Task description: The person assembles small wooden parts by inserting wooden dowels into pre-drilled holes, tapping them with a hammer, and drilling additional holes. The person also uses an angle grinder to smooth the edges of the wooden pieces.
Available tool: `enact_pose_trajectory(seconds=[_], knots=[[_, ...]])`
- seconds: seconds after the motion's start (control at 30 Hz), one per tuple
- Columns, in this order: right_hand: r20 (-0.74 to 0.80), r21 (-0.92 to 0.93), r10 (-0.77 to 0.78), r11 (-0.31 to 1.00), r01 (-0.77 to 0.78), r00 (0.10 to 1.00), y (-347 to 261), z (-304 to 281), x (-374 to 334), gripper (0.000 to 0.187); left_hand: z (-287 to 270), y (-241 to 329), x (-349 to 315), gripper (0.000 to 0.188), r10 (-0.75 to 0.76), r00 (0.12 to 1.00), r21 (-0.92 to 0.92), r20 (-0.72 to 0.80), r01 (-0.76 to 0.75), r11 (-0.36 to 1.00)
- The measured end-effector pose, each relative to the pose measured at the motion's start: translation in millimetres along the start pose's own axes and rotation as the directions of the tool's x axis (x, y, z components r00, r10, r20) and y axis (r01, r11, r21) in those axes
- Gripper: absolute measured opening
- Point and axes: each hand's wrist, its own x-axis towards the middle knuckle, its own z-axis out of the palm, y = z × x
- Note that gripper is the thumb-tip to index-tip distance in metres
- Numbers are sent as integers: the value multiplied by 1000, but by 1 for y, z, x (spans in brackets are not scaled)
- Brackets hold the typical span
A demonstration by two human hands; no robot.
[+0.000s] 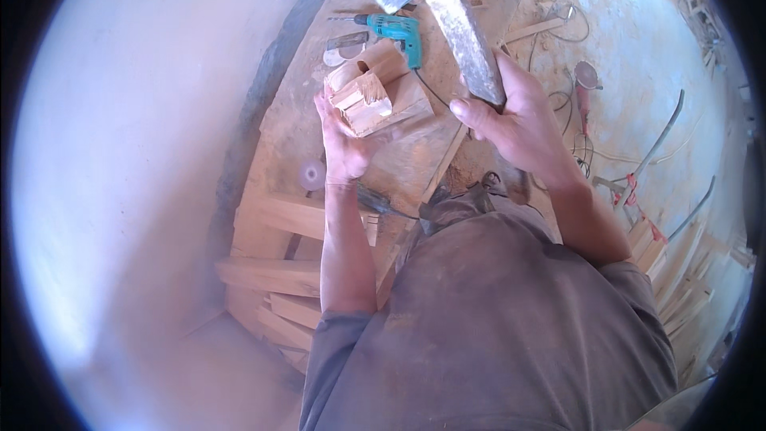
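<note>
Head view: a pale wall [144,128] fills my left, and along its foot lies the left edge of the dusty surface [297,116]. At that surface's near left end, several squared timbers [271,275] lie roughly crosswise, partly under my left forearm.

Ahead of me and left of centre is the carved wooden block [363,104], with grooves that run from near left to far right. A flat wooden piece shows at its near right; I cannot tell whether it is joined on. My left hand [345,150] is curled round the block's near left side, the nearer hand by far. Whether the block rests on something or hangs in my grip, I cannot tell.

My right hand [519,116] is closed firmly about the lower handle of an axe [467,40]. The relation that counts, I judge, is the block lying left of this hand, with the axe head reaching up and leftward, apparently well above the surface and apart from the block.

A teal drill [395,29] lies just beyond the block, its cord trailing into the gap between my hands, so the room looks freer overhead than at the far side. Well right lies a grinder [584,96].
</note>
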Motion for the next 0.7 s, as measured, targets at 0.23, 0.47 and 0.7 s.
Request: enact_pose_trajectory(seconds=[0.23, 0.47, 0.7], knots=[[254, -632, 133, 772, 60, 958, -27, -7, -14, 44, 7, -18, -6, 129, 20, 997, -47, -69, -24, 999], [271, -607, 105, 790, 85, 957, -34, -9, -11, 32, 13, 6, -2, 128, -144, 988, -740, 54, 136, 658], [-106, -307, -224, 934, 183, 969, -100, -74, -7, 15, 13, -13, 0, 129, -56, 996, -444, -72, 19, 896]])
